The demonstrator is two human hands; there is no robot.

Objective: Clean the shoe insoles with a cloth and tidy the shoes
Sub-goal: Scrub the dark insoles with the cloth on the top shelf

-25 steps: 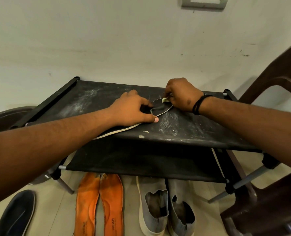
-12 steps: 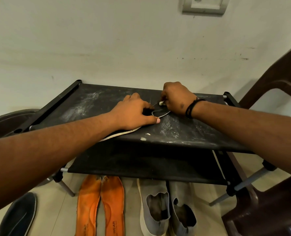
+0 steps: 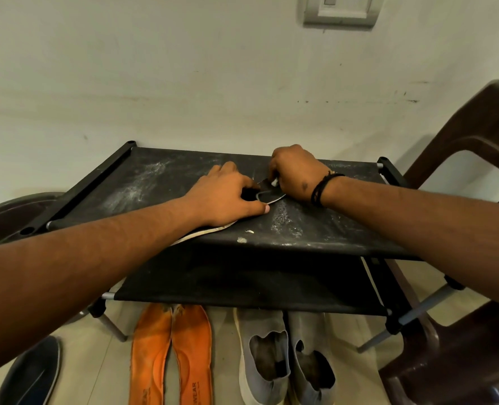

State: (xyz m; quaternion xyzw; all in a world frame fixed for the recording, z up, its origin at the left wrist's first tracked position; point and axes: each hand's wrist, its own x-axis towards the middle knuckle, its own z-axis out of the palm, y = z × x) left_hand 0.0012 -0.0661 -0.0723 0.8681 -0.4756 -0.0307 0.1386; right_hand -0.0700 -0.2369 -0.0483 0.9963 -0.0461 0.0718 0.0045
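on the rack's top shelf [image 3: 160,182], a dark insole [image 3: 267,195] with a pale edge lies flat near the middle, heel end running out over the front edge under my left forearm. that's the one being cleaned.

progress, my read: mid-task. one insole in work. below the rack on the floor, two orange insoles [image 3: 170,355] lie side by side, and just right of them a pair of grey slip-on shoes [image 3: 286,358] with nothing visibly put back inside. can't tell if the orange ones are already wiped. another dark insole or shoe [image 3: 29,372] sits on the floor well left of the rack. so reinserting and tidying look still to do. white dust and crumbs on the shelf fabric around the insole.

left hand [image 3: 227,197]: palm down on the insole, fingers bent, thumb stretched along its near edge, pinning it to the shelf.

right hand [image 3: 296,173]: fingers curled tight over the toe end of the insole, pinching a small pale scrap [image 3: 274,182], probably the cloth; too little shows to be sure. black band on that wrist.

brown plastic chair [image 3: 476,171] stands right of the rack.
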